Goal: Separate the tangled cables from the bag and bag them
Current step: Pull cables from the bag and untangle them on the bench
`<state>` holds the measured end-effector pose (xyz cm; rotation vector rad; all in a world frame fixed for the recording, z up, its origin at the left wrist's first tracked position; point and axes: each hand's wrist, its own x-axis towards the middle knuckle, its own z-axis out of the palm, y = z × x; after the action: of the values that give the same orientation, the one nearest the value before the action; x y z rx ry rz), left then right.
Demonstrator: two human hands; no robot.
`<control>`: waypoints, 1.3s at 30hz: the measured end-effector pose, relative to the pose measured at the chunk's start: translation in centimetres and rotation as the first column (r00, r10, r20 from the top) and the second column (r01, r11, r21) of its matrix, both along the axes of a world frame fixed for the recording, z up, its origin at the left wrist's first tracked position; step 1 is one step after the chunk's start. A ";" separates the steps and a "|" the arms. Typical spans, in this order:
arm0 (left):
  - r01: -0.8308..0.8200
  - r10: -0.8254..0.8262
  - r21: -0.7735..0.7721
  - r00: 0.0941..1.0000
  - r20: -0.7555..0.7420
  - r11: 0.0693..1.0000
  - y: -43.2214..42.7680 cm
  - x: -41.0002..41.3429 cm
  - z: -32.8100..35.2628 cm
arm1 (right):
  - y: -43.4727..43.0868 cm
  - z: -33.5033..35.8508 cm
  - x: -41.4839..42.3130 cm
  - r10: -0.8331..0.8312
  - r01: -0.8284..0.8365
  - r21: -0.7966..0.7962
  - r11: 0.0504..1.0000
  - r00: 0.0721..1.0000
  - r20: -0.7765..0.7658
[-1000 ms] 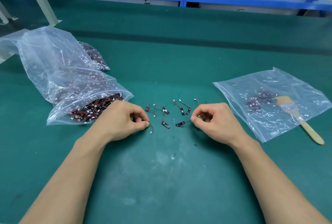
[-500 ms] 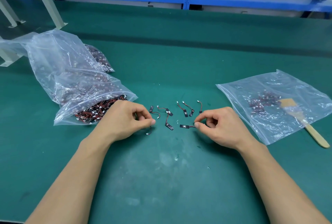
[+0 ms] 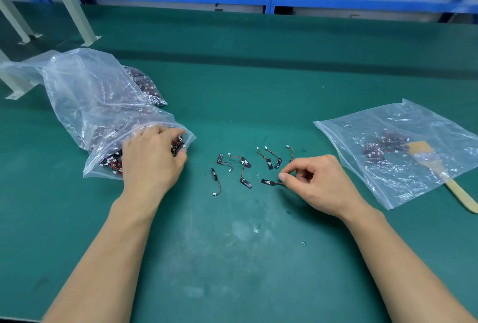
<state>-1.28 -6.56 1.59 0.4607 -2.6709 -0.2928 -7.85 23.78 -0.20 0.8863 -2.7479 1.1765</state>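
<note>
Left hand [image 3: 152, 159] at bag mouth [image 3: 191, 139]; right hand [image 3: 315, 183] pinches cable [image 3: 267, 182].

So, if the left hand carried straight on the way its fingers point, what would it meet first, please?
The tangled cables at the mouth of the large clear bag. The left hand points up and right into that opening, fingertips at the pile; whether they touch it is unclear.

Green worktop [image 3: 258, 89]: big clear bag [image 3: 85, 105] of cables left, loose cables [image 3: 243, 167] centre, flatter bag [image 3: 403, 131] and wooden brush [image 3: 455, 188] right.
</note>
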 end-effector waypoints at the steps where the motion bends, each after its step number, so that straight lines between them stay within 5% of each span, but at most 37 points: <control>1: -0.009 0.009 -0.013 1.000 0.022 1.000 -0.1 -0.1 -0.2 | 0.0 0.0 0.0 -0.002 0.002 -0.003 1.000 1.000 0.002; 30: 0.238 -0.139 0.181 0.890 -0.435 0.954 0.9 0.3 0.3 | -0.3 -0.4 0.0 -0.032 0.034 -0.055 0.998 0.999 0.041; 39: 0.508 -0.274 0.456 0.830 -0.485 0.731 3.5 0.5 0.1 | -1.6 -0.1 0.8 -0.009 0.008 -0.186 0.982 1.000 -0.008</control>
<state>-0.73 -3.04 1.72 -0.0398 -2.2134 -1.2119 -7.00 22.20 -0.33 0.8552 -2.5776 1.3964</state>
